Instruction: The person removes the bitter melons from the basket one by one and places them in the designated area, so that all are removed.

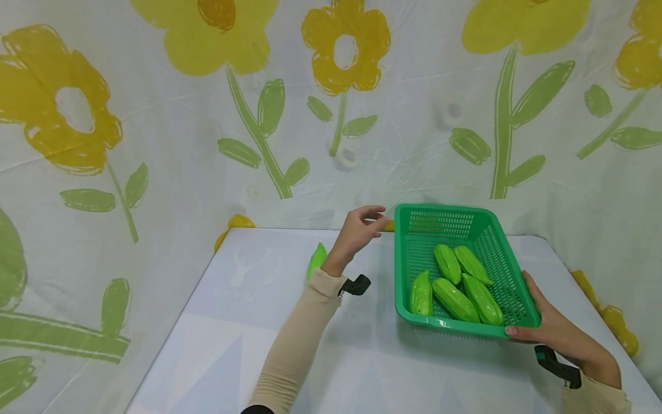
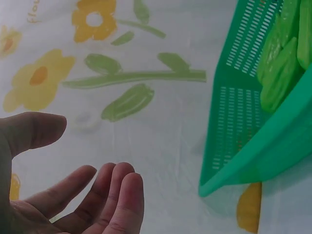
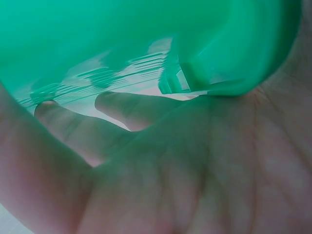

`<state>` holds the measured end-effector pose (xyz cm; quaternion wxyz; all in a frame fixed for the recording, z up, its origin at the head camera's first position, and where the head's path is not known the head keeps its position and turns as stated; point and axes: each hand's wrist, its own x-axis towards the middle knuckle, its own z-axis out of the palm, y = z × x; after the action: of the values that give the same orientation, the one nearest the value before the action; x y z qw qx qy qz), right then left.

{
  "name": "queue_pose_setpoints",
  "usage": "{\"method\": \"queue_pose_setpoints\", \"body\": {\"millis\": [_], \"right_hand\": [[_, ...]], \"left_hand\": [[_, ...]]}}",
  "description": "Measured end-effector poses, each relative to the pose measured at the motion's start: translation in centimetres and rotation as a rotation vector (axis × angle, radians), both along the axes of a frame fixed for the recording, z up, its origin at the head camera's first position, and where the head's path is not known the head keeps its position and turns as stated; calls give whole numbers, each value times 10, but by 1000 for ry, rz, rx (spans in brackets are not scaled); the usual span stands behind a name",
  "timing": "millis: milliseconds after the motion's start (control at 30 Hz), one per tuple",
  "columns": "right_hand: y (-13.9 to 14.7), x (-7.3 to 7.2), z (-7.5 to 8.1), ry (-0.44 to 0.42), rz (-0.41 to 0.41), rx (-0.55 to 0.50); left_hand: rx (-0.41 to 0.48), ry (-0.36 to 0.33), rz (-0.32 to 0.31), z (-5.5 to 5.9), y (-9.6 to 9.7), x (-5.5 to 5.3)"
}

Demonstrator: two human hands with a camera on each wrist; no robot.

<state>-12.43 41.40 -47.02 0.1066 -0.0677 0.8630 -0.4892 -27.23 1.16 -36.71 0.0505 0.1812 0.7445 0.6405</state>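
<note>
My right hand (image 1: 566,333) grips a green plastic basket (image 1: 399,264) at its near right corner, thumb over the rim. The right wrist view shows the fingers (image 3: 136,109) spread beneath the basket wall. Inside lie several glossy, ribbed green gourds (image 1: 455,299), gathered toward the near side. Just left of the basket is my left hand (image 1: 360,232), raised, fingers loosely bent, with nothing in it. In the left wrist view a gap separates its fingertips (image 2: 130,187) from the basket. Another green gourd (image 1: 317,259) lies on the table, partly hidden behind the left wrist.
A white table (image 1: 207,339) with pale printed shapes extends beneath both arms. Behind it and along the sides hangs a white sheet (image 1: 414,149) printed with yellow flowers. Each wrist carries a black camera mount, the left one (image 1: 357,284) projecting toward the basket.
</note>
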Motion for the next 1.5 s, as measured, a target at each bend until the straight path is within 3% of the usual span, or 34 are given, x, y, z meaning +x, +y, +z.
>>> {"method": "queue_pose_setpoints", "body": {"millis": [700, 967, 1233, 1500], "right_hand": [[2, -1, -2, 16, 5, -11], [5, -2, -4, 41, 12, 73], [3, -1, -2, 26, 11, 58], [4, -1, -2, 46, 21, 119]], "left_hand": [[0, -56, -51, -4, 48, 4], [8, -82, -61, -11, 65, 2], [49, -146, -34, -17, 87, 2], [48, -194, 21, -28, 109, 0]]}}
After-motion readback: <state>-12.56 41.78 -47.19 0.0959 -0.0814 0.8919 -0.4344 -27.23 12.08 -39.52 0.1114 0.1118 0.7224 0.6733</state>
